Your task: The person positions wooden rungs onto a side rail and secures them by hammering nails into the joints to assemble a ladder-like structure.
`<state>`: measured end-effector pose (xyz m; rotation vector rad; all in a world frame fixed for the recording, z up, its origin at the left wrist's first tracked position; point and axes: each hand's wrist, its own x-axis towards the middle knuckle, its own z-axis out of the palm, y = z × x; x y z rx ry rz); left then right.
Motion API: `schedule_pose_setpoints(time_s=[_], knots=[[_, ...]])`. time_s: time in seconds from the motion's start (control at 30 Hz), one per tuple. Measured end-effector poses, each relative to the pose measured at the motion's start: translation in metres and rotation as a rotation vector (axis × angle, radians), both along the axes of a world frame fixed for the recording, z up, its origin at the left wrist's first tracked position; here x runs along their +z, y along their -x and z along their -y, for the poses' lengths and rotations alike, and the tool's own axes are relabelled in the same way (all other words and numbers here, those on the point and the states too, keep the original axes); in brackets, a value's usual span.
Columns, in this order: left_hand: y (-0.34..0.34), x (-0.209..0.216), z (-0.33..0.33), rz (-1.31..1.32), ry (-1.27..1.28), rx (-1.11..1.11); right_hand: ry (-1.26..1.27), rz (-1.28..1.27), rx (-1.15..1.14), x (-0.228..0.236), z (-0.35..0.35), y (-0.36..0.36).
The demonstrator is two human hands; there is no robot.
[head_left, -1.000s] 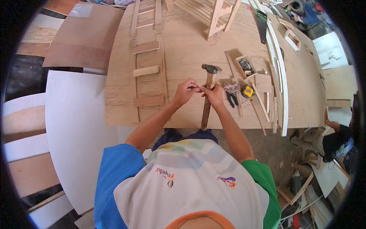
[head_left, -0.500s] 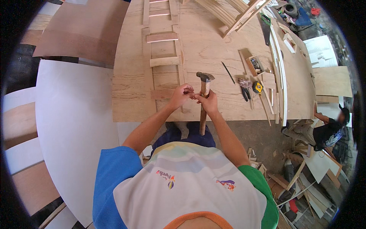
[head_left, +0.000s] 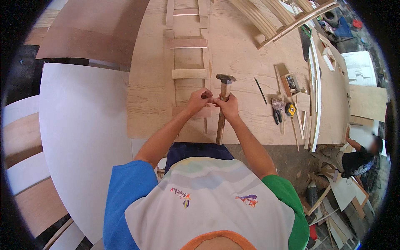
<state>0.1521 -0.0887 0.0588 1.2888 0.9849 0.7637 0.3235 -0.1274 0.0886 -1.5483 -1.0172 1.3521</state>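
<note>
My right hand [head_left: 229, 107] is wrapped round the wooden handle of a hammer [head_left: 226, 88], held upright in the picture with its dark metal head toward the far side. My left hand [head_left: 198, 101] has its fingers curled in a pinch, and its fingertips meet the right thumb and forefinger. Anything between those fingertips is too small to make out. Below both hands lies a ladder-like frame of thin wood strips, with a pale crosspiece [head_left: 189, 73] just beyond the left hand. A reddish crosspiece [head_left: 203, 112] sits partly hidden under my left wrist.
The plywood table [head_left: 241, 125] bears a pencil-like dark stick [head_left: 260, 90], pliers [head_left: 276, 116], a yellow tape measure [head_left: 290, 109], a small wooden box [head_left: 290, 83] and long strips [head_left: 315, 96]. A slatted wooden piece [head_left: 287, 31] stands far right. Another person [head_left: 356, 160] is at the right.
My view has shifted, so the table and tools appear farther right and lower. Both hands remain together at the fingertips, the hammer still in the right one.
</note>
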Motion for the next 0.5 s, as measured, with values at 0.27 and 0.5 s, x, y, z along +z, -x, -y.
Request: schedule_pose_setpoints(time_s=[0.27, 0.5], knots=[[0.014, -0.026, -0.066, -0.325, -0.328, 0.224, -0.024, 0.23, -0.042, -0.038, -0.065, -0.004], [0.017, -0.053, -0.116, -0.446, -0.47, 0.11, -0.02, 0.276, -0.132, -0.055, -0.099, 0.007]])
